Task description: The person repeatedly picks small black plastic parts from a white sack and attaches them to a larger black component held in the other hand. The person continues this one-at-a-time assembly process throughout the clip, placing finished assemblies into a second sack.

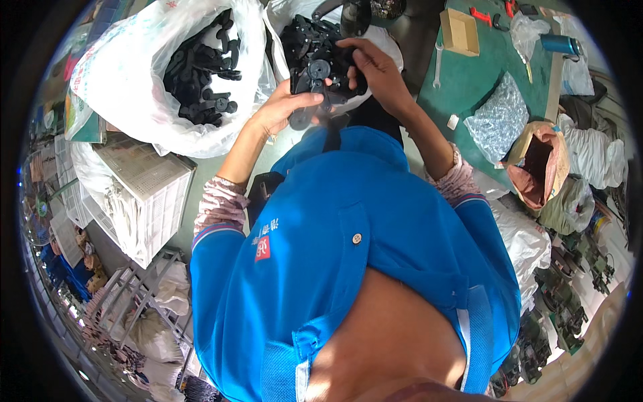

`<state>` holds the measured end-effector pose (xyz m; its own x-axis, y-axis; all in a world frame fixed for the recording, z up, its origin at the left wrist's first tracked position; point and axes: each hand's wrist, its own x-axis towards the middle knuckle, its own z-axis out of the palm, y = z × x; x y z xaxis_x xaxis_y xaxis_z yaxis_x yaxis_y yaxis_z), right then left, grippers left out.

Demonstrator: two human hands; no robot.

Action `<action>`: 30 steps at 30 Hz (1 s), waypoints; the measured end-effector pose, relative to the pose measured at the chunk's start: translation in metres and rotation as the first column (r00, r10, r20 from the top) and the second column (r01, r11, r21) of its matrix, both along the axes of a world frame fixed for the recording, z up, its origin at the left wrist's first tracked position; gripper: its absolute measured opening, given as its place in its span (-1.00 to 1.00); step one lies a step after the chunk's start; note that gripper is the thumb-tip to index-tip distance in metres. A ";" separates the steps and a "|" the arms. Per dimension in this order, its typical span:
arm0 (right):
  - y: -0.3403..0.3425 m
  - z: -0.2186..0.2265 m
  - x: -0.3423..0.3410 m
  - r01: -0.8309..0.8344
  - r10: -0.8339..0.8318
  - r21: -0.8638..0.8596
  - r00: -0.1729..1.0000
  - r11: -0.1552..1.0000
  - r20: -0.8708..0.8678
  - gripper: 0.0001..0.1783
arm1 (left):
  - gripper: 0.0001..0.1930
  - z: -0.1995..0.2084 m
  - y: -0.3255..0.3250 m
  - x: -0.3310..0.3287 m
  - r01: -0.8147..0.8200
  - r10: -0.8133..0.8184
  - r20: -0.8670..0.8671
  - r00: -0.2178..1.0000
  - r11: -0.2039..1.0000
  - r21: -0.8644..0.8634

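Observation:
My left hand point(276, 110) is closed on a black plastic part point(319, 69) with a round, disc-like end. The thumb lies across it, and a smoky grey rounded end point(301, 118) sticks out below. To its right, my right hand point(380, 72) has curled fingers around a dark plastic piece point(360, 82), which the hand partly hides. Both hands are over the near edge of a white bag point(390, 48) heaped with similar black parts point(301, 39). A larger black curved fixture point(355, 18) rises above the heap at the far side.
At left, a big white plastic bag point(127, 74) holds more black parts point(201, 80). A white perforated crate point(157, 208) stands below it. The green table point(462, 87) at right carries a wrench point(438, 65), a cardboard box point(459, 32), bubble wrap point(497, 117) and a blue bottle point(561, 45).

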<state>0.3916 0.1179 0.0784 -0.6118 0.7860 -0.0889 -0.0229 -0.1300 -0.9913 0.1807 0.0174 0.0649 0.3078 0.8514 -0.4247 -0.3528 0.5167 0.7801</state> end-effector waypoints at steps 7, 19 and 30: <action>-0.015 0.013 0.002 -0.084 0.044 0.180 0.975 0.980 0.217 -0.68 | -0.62 0.004 0.009 0.010 0.121 -0.119 -0.034 0.992 0.990 0.067; 0.064 0.105 -0.016 0.281 -0.293 0.265 0.956 0.922 0.005 -0.81 | -0.67 0.008 0.017 -0.007 -0.335 0.337 0.224 0.914 0.941 -0.050; 0.053 0.039 0.001 0.090 -0.091 0.019 0.988 0.996 0.127 -0.61 | -0.65 0.006 0.049 -0.002 -0.435 0.454 0.483 0.749 0.886 -0.159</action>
<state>0.3931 0.1710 0.1172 -0.5224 0.8394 -0.1503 0.0924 -0.1195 -0.9885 0.1791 0.0665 0.0711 0.0724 0.9329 -0.3527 -0.8790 0.2267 0.4194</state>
